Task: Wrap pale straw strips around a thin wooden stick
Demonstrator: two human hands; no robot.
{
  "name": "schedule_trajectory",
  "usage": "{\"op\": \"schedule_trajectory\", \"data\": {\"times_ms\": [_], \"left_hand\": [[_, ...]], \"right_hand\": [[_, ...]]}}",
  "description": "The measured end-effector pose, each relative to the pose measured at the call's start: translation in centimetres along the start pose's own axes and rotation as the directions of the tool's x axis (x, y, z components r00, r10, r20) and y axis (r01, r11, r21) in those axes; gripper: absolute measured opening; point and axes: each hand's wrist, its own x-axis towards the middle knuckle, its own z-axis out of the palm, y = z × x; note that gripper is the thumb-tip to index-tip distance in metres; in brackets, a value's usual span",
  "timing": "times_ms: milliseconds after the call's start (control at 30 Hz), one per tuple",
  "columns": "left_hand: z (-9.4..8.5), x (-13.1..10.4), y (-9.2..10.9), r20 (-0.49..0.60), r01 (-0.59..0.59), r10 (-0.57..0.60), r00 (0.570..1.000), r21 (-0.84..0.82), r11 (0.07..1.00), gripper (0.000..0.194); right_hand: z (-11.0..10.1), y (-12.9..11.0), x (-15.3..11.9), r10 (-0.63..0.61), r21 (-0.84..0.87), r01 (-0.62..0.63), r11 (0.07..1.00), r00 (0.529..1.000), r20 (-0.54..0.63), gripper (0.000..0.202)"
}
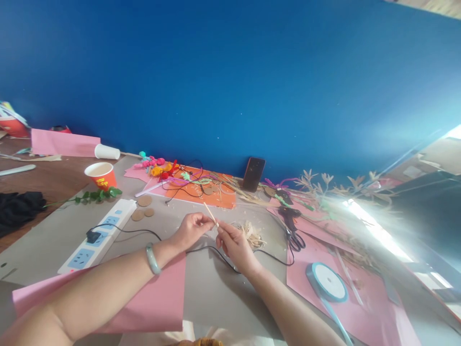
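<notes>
A thin pale stick [210,212] stands tilted between my two hands above the grey table. My right hand [234,244] pinches its lower end between thumb and fingers. Close against it, my left hand [194,228] has thumb and forefinger pressed together at the same spot; whether these also grip the stick is hard to see. A green bangle [152,259] circles my left wrist. Just behind my right hand lies a heap of pale, raffia-like strips [252,234].
At left are a white power strip [97,239], cork discs [144,201] and a red paper cup [101,176]. A phone [254,174] leans on the blue wall. To the right lie scissors [297,241] and a blue ribbon roll [327,282] on pink paper [302,283]. A black cable [212,248] runs under my hands.
</notes>
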Motion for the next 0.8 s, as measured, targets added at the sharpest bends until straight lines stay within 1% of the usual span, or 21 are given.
{"op": "schedule_trajectory", "data": {"times_ms": [133, 300, 367, 433, 533, 600, 667, 733, 800], "left_hand": [[-0.1, -0.1, 0.2, -0.011, 0.022, -0.021, 1.000, 0.035, 0.999, 0.018], [-0.2, 0.1, -0.1, -0.021, 0.045, -0.045, 0.999, -0.008, 0.999, 0.022], [-0.2, 0.1, -0.2, -0.021, 0.061, -0.061, 0.998, -0.025, 0.998, 0.024], [-0.2, 0.0, -0.1, -0.004, 0.057, -0.057, 0.998, -0.026, 0.998, 0.026], [0.0, -0.4, 0.4, 0.039, -0.006, 0.005, 0.999, 0.041, 0.999, 0.027], [0.1, -0.7, 0.9, 0.062, -0.036, 0.030, 0.998, 0.106, 0.994, 0.027], [0.1, -0.7, 1.1, 0.092, -0.039, 0.025, 0.995, 0.146, 0.989, 0.026], [-0.4, -0.4, 1.1, 0.077, -0.046, 0.032, 0.996, 0.191, 0.981, 0.027], [-1.1, 0.2, 1.0, 0.018, -0.094, 0.092, 0.996, 0.266, 0.959, 0.026]], "right_hand": [[-0.4, -0.1, 0.1, -0.008, 0.031, 0.012, 0.999, 0.993, -0.114, 0.047], [-1.6, -1.0, 0.5, -0.014, 0.126, 0.052, 0.991, 0.959, -0.284, 0.053], [-1.9, -1.2, 0.5, -0.007, 0.175, 0.064, 0.983, 0.951, -0.308, 0.056], [-2.0, -1.3, 0.5, 0.005, 0.183, 0.046, 0.982, 0.964, -0.266, 0.058], [-1.7, -1.2, 0.2, 0.005, 0.094, 0.012, 0.995, 0.985, -0.174, 0.055], [-1.5, -1.3, 0.0, -0.017, 0.005, 0.018, 1.000, 0.986, -0.166, 0.045], [-1.7, -1.6, 0.0, -0.053, -0.086, 0.037, 0.996, 0.981, -0.189, 0.035], [-2.6, -2.0, 0.1, -0.096, -0.192, 0.056, 0.980, 0.974, -0.207, 0.032], [-3.9, -2.5, 0.3, -0.144, -0.329, 0.068, 0.942, 0.966, -0.213, 0.029]]}}
